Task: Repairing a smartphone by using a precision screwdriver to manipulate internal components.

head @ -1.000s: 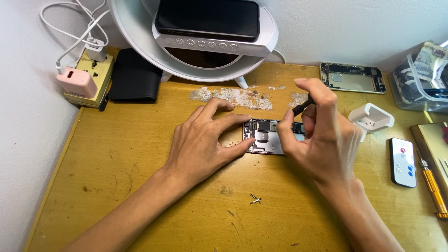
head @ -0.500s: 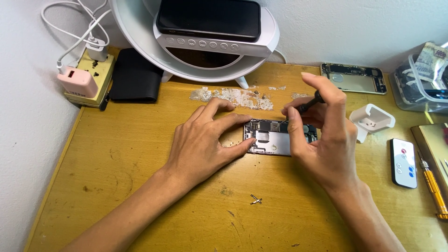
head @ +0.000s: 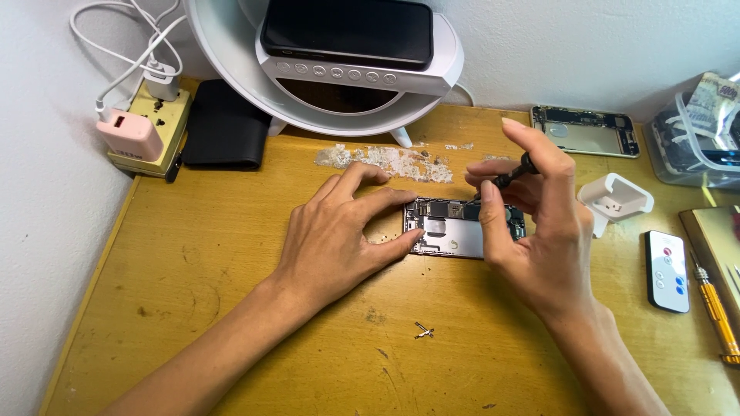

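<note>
An opened phone body [head: 455, 231] with bare circuitry lies flat in the middle of the yellow wooden table [head: 231, 308]. My left hand [head: 339, 235] rests palm down beside it, thumb and fingers pressing its left end. My right hand [head: 532, 223] hovers over the phone's right half and pinches a small black screwdriver [head: 510, 174], whose tip points down at the board near the top edge. The right part of the phone is hidden behind my right hand.
A small metal part [head: 423, 332] lies loose in front. A second phone frame [head: 586, 131], a white plastic piece [head: 614, 199], a white remote [head: 667, 271] and an orange screwdriver [head: 717, 316] sit right. A white round stand holding a dark phone [head: 347, 35], a black wallet [head: 224, 135] and a power strip [head: 146, 127] line the back.
My right hand has lifted a little and shifted the screwdriver tip left along the phone's top edge. My left hand has stayed on the phone's left end.
</note>
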